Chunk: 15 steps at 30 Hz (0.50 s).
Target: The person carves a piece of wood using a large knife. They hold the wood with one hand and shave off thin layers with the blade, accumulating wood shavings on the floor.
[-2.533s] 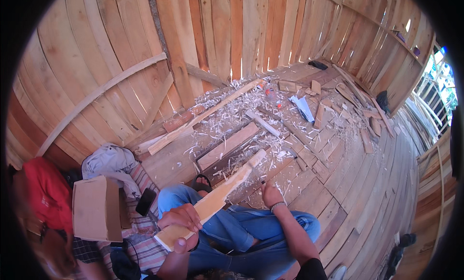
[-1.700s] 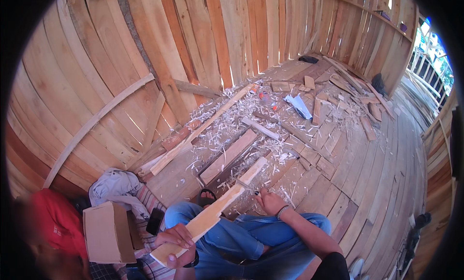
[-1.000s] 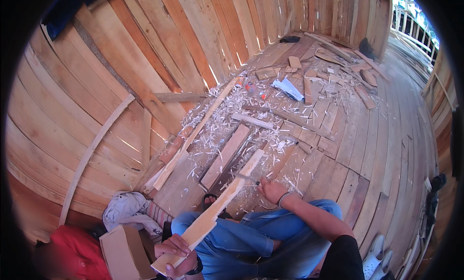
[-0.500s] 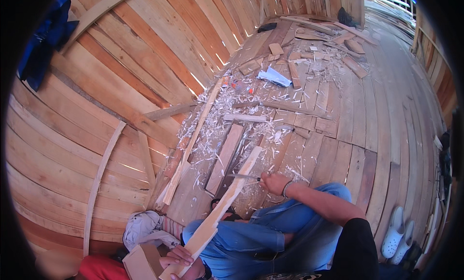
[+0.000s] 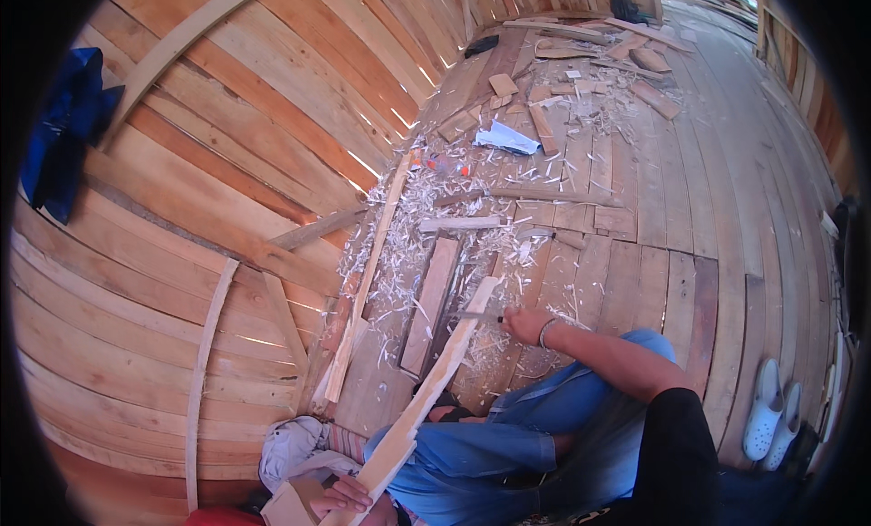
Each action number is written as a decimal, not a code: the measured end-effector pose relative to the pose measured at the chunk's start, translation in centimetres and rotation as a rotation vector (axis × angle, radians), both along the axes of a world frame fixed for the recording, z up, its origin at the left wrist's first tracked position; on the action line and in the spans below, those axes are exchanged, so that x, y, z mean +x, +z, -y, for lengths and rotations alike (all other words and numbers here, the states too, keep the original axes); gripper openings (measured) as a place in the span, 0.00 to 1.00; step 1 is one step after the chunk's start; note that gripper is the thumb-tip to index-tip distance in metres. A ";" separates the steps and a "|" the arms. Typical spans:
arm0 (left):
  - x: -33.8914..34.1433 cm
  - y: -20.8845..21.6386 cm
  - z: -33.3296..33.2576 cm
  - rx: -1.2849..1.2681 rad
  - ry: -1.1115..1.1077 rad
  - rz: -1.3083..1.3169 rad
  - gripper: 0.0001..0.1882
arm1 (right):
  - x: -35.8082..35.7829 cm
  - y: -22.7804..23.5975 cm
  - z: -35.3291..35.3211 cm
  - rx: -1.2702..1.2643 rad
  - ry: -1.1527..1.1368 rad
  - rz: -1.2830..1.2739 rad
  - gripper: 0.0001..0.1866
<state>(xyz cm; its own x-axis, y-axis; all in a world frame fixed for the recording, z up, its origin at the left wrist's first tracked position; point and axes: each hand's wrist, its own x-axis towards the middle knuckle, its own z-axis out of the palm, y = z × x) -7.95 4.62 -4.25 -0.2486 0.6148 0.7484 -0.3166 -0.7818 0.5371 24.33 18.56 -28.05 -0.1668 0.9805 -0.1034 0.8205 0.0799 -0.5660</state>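
Note:
My left hand (image 5: 343, 499) is closed around the near end of a long, pale wooden board (image 5: 426, 397) with an uneven edge. The board slants away over my crossed legs in blue trousers. In my right hand (image 5: 524, 325) is a knife (image 5: 481, 316), its dark handle mostly covered by my fingers. The thin blade lies across the board close to its far end. Whether it bites into the wood cannot be made out.
Curled wood shavings (image 5: 390, 245) cover the floor ahead, around a reddish plank (image 5: 430, 304) and a long strip (image 5: 367, 276). Offcuts (image 5: 653, 98) lie farther off, near a white-blue sheet (image 5: 505, 137). Pale clogs (image 5: 764, 410) stand at right; a plank wall (image 5: 181, 299) rises at left.
The knife and my right hand have moved a little away from me, toward the board's far end. My left hand keeps its grip on the board. The whole view has shifted slightly.

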 end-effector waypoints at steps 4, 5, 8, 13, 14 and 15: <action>-0.8 -1.1 -0.3 -0.049 -0.066 0.007 0.25 | 3.0 -3.0 -1.0 -0.023 -0.041 0.050 0.19; -0.7 -1.4 -0.6 -0.063 -0.094 0.017 0.26 | 5.0 -6.9 -1.4 0.074 0.004 0.144 0.19; -3.0 -0.9 -0.6 -0.036 -0.067 0.037 0.27 | -0.7 0.2 -0.2 -0.016 0.034 -0.078 0.18; -2.4 -1.7 -1.7 -0.069 -0.002 0.136 0.23 | 0.9 -2.0 0.0 0.001 -0.208 -0.067 0.20; -1.9 -1.3 -1.8 -0.069 0.029 0.109 0.20 | 1.2 -1.7 -0.1 -0.007 -0.193 -0.044 0.20; -1.4 -0.9 -1.9 -0.069 0.062 0.082 0.18 | 1.2 -1.4 -0.2 -0.014 -0.177 -0.021 0.20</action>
<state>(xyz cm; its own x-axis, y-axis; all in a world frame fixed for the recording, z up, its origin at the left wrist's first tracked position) -9.36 6.47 -5.15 -0.3464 0.6457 0.6805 -0.3141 -0.7634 0.5645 25.56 18.78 -29.43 0.0056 0.9933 -0.1153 0.8088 -0.0723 -0.5836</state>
